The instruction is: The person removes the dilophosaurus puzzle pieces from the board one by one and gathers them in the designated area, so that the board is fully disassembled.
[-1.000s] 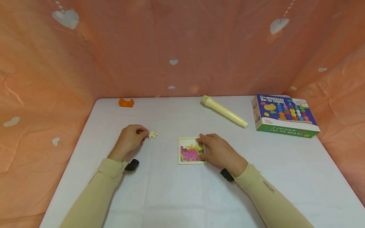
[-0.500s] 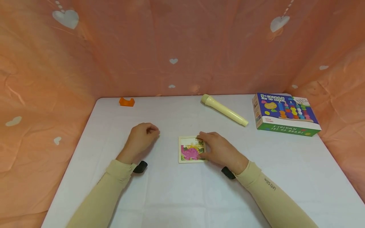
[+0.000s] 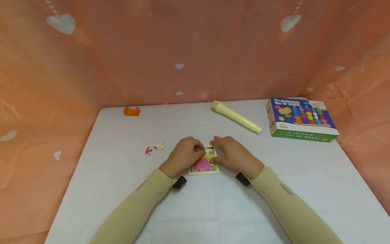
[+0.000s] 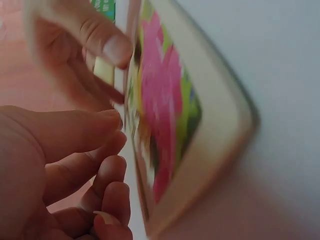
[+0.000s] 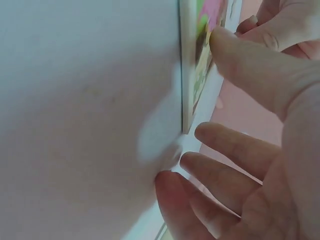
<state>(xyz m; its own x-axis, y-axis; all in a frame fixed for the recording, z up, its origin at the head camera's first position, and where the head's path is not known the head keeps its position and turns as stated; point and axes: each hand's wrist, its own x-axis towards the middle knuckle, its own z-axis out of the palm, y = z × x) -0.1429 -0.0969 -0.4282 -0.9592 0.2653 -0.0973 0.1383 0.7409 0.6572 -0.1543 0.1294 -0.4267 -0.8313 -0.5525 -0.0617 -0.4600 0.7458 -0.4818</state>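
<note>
A small wooden jigsaw puzzle (image 3: 203,173) with a pink dinosaur lies flat on the white table. My left hand (image 3: 185,153) is over its upper left part, with thumb and fingertips pinching a puzzle piece that is nearly all hidden. In the left wrist view those fingertips (image 4: 114,120) come close to the picture. My right hand (image 3: 236,156) lies at the puzzle's right side; its thumb (image 5: 225,47) touches the picture's edge, while the other fingers extend loosely past the frame's corner. Loose puzzle pieces, one pink (image 3: 148,150) and one pale yellow (image 3: 160,145), lie to the left.
An orange notched block (image 3: 131,111) sits near the table's back left edge. Behind the puzzle, a pale yellow microphone-shaped stick (image 3: 236,117) lies slanted. A bead-set box (image 3: 301,118) stands at the back right. Orange cloth (image 3: 195,51) with hearts hangs around the table (image 3: 189,217).
My left hand has moved right, from the loose pieces to the puzzle, uncovering those pieces. My right hand stays beside the puzzle, its index finger slightly lifted from the corner. The head view has shifted slightly.
</note>
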